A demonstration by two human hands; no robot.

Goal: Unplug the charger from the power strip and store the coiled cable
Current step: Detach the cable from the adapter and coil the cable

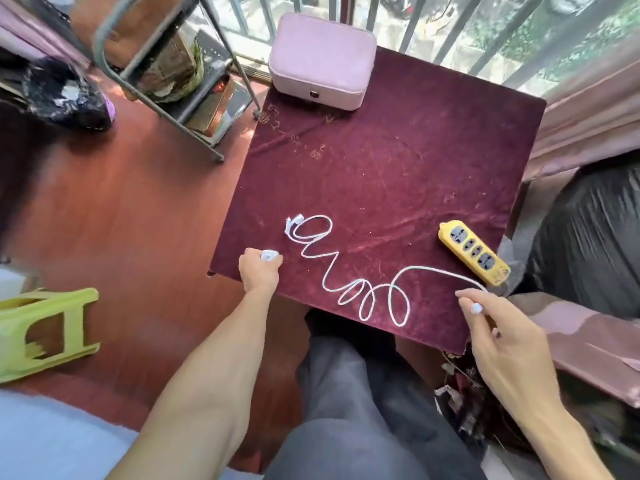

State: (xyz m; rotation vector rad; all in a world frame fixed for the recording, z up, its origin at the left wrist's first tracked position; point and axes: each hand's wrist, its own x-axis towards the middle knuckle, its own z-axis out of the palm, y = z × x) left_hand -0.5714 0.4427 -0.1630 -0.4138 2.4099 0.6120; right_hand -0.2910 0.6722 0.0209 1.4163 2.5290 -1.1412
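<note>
Two hands on the job, both near the table's front edge. Your left hand [259, 271] is closed around the white charger block [268, 255], knuckles on the maroon cloth [398, 161] close to the front-left corner. Your right hand [498, 341] pinches one end of the white cable [367, 299] between thumb and fingertips, held just past the front-right corner, with the small white connector tip [477, 308] showing at the fingers.

Cable runs loose across the front third of the cloth: an arc from your right hand, several open loops in the middle, then a tighter double loop ending at a white plug [292, 223] lying just beyond your left hand. It isn't coiled.

Yellow power strip [474, 252] lies diagonally at the right edge, near end overhanging the corner slightly. All four sockets look empty; nothing plugged in.

Room: centre and far half of the cloth are bare. Left edge drops to red floor, with a metal rack [180, 74] and a green stool [45, 334] well apart from the table. Right edge is crowded by pink curtain [588, 126] and a black bag [588, 237]. Your knees sit under the front edge.

Pink case [322, 60] sits at the far-left corner, overhanging the back edge, lid down, clasp facing you. Can't tell what's inside.
</note>
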